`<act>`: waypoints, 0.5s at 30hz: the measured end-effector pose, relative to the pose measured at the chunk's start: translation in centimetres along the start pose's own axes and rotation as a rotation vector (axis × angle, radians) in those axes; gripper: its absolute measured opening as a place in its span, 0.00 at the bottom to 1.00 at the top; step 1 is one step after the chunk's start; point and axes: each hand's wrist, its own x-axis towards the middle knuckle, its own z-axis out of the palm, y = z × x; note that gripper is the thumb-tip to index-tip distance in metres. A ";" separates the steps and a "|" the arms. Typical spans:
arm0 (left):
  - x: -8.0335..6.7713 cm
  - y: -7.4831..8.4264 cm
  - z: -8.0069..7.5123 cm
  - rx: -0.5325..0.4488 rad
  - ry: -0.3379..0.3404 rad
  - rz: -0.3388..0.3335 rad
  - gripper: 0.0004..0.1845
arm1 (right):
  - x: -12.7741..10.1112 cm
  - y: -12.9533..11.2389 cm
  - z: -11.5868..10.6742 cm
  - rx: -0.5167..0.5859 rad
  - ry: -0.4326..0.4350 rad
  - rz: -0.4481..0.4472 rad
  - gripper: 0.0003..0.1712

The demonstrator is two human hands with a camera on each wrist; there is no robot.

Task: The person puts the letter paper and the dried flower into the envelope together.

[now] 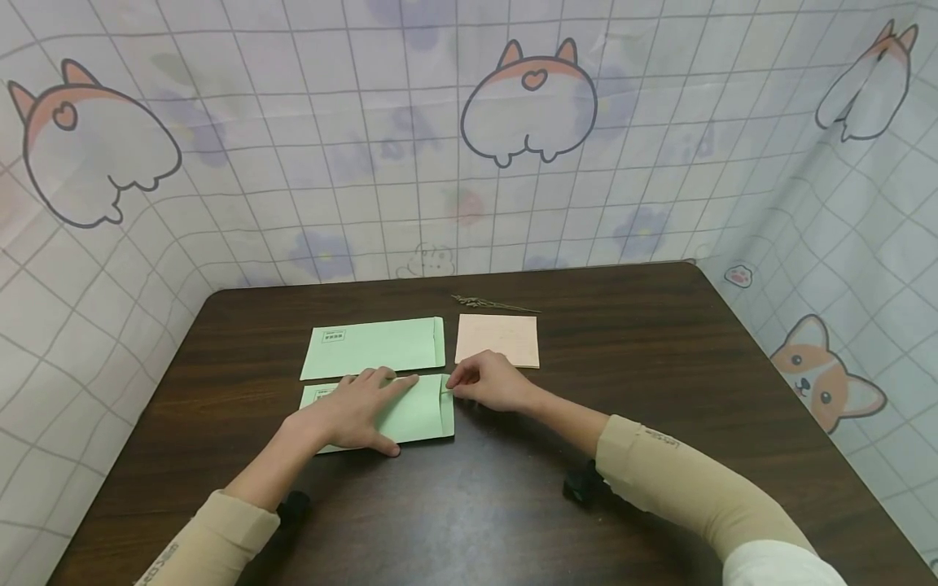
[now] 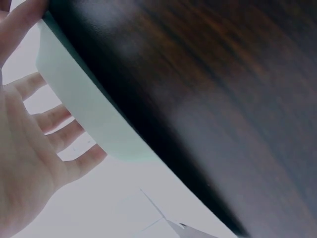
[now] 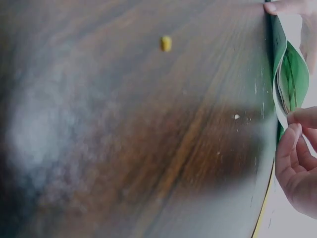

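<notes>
Two pale green envelopes lie on the dark wooden table [image 1: 659, 366]. My left hand [image 1: 366, 407] rests flat, fingers straight, on the near envelope [image 1: 421, 415]. At that envelope's right end my right hand [image 1: 452, 385] pinches the edge of the opening. In the right wrist view the envelope mouth [image 3: 292, 74] gapes a little beside my right hand [image 3: 296, 120], and a fingertip of the left hand [image 3: 282, 6] shows at the top. The left wrist view shows my left hand [image 2: 34, 144] spread on the envelope [image 2: 84, 109]. The far envelope [image 1: 374, 346] lies untouched behind it.
A peach card [image 1: 497, 339] lies right of the far envelope, just behind my right hand. A thin dried sprig [image 1: 494, 304] lies behind the card. A small yellow crumb [image 3: 166, 43] sits on the table. Checked cartoon curtains [image 1: 469, 163] close in three sides.
</notes>
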 end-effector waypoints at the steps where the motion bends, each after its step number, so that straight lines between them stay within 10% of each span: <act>1: 0.0 0.0 0.0 0.001 0.000 0.000 0.56 | 0.0 0.0 0.1 -0.006 -0.004 -0.001 0.04; 15: 0.0 0.1 -0.1 0.011 -0.007 0.003 0.56 | 0.3 -0.8 1.0 -0.090 -0.026 -0.001 0.06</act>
